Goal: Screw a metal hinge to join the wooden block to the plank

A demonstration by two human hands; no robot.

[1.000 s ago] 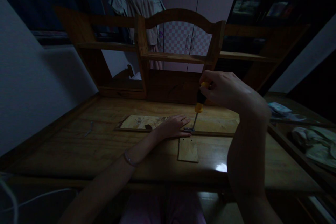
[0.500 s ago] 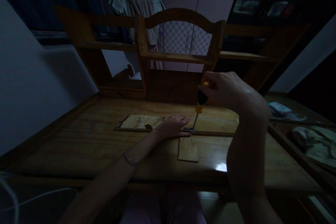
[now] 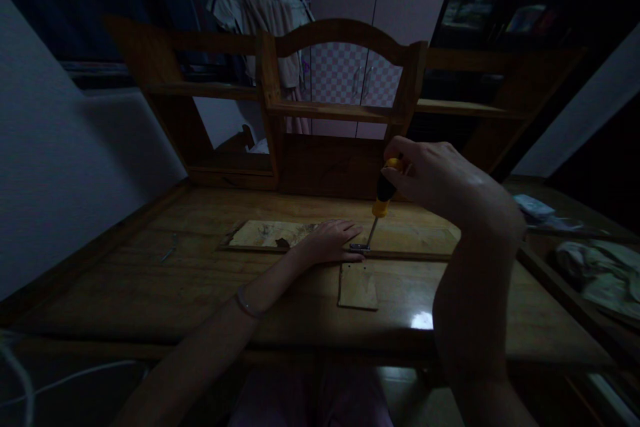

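Note:
My right hand (image 3: 440, 177) is closed round the yellow and black handle of a screwdriver (image 3: 381, 200). The screwdriver stands nearly upright, its tip on a small metal hinge (image 3: 359, 247) at the front edge of a long wooden board (image 3: 270, 233). My left hand (image 3: 330, 240) lies flat on that board, fingers stretched out, fingertips next to the hinge. A smaller wooden piece (image 3: 358, 285) lies on the desk just in front of the hinge.
The wooden desk (image 3: 150, 280) carries a shelf unit (image 3: 340, 107) along its back edge. A small metal piece (image 3: 169, 248) lies at the left. Cloth and papers (image 3: 595, 267) sit at the right. Clothes hang behind the shelf.
The view has shifted slightly. My right hand has turned a little on the screwdriver handle; the left hand and the boards have stayed in place.

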